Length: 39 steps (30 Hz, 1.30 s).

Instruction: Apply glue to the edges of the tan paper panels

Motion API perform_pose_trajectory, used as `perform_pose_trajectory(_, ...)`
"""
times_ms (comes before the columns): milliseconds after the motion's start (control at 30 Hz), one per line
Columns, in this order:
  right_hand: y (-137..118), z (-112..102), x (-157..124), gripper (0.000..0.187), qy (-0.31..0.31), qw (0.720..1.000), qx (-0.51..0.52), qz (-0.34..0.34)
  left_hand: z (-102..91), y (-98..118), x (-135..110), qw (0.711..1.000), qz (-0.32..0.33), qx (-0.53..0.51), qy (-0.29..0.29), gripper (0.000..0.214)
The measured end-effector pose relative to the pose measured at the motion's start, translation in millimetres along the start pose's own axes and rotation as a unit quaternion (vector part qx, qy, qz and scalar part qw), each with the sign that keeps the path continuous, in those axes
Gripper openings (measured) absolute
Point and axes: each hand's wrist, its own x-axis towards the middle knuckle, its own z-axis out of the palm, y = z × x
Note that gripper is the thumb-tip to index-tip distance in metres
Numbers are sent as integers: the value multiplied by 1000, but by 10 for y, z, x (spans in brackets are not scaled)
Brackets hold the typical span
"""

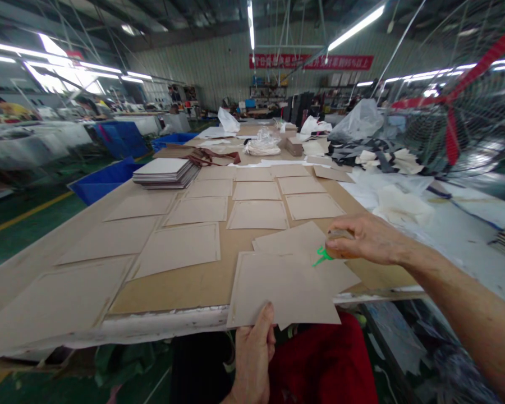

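My left hand (256, 348) grips the front edge of a grey-brown cardboard sheet (281, 286), thumb on top and fingers underneath. This sheet juts over the table's front edge and overlaps another cardboard sheet (294, 238) behind it. A thin strip that looks like glue runs along its left side. In my right hand (357, 238), closed fingers hold a small bottle, mostly hidden, whose green nozzle (322, 256) points down at the right part of the sheets. Whether the tip touches cardboard I cannot tell. Several similar sheets (180, 249) lie in rows, many with glue-like strips along their edges.
A stack of boards (166, 171) stands at the left rear of the table, beside brown straps (214, 157). Blue bins (103, 179) are left of the table. Fabric scraps (366, 154) and plastic bags (357, 120) lie at the right rear. A large fan (467, 95) stands at right.
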Motion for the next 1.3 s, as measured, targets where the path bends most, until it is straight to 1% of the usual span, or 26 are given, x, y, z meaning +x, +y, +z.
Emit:
perform_pose_trajectory(100,-159,-20,-231,17,-40,998,-1,-40,3,5,4,1000,-10,-5,4,55)
perform_pose_trajectory(167,-248,-36,-363,15,-65,996,11,-54,7,19,6,1000,-6,-5,2,55)
perform_pose_trajectory(233,-288,-44,-426,13,-81,994,27,-62,9,32,4,1000,-6,0,2,56)
perform_pose_trajectory(267,-284,-42,-424,12,-78,995,28,-61,10,36,3,1000,-7,2,2,56)
perform_pose_trajectory(333,-229,-26,-357,12,-48,997,10,-54,8,37,-1,1000,-8,4,4,57)
perform_pose_trajectory(500,1,62,-80,18,52,997,-57,-17,3,24,-4,1000,8,9,6,56)
perform_pose_trajectory(567,44,89,-63,20,67,996,-55,-9,4,22,-3,1000,8,10,8,56)
perform_pose_trajectory(633,36,94,-138,20,57,998,-35,-9,3,23,-2,1000,7,12,10,56)
perform_pose_trajectory(800,-101,43,-504,14,-29,997,65,-35,-2,24,13,1000,-8,2,9,56)
perform_pose_trajectory(867,-138,35,-600,13,-48,993,92,-49,-5,16,27,1000,-9,0,7,55)
perform_pose_trajectory(1033,-149,80,-674,18,-2,995,94,-45,-19,-20,59,1000,-2,14,-4,57)
perform_pose_trajectory(1200,-218,102,-813,23,-33,992,108,-55,-23,-10,42,1000,-4,23,-3,57)
perform_pose_trajectory(1300,-242,102,-879,23,-34,991,115,-52,-25,1,35,999,-4,33,-2,57)
